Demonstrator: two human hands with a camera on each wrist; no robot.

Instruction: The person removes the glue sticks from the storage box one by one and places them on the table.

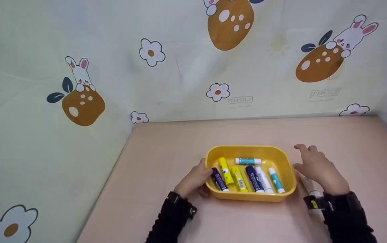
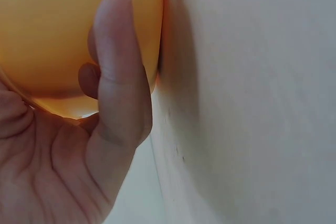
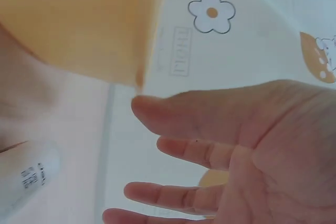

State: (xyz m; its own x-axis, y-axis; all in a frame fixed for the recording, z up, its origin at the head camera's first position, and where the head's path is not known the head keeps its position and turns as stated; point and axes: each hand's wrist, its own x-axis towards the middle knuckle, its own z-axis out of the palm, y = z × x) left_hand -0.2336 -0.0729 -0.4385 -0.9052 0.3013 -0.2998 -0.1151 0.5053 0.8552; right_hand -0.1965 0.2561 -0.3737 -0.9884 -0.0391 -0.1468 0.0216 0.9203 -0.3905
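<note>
A yellow plastic basin (image 1: 250, 197) holds several glue sticks: yellow (image 1: 239, 179), dark blue (image 1: 254, 179), white (image 1: 264, 179) and teal-and-white (image 1: 276, 180). My left hand (image 1: 195, 179) grips the basin's left end, thumb over the rim and fingers along the outer wall (image 2: 47, 30). Off the right end, my right hand (image 1: 320, 168) holds nothing, its fingers spread and its thumb tip near the rim. Below that hand, partly hidden by it, a white stick-shaped tube (image 1: 309, 185) lies on the table; its end (image 3: 31, 174) shows in the right wrist view.
The basin stands on a pale pink tabletop (image 1: 166, 145). Behind it and to the left rise walls (image 1: 180, 77) covered in a pale sheet printed with rabbits, brown fruit and flowers. Each wrist carries a black strap, the right one (image 1: 314, 202) with a small device.
</note>
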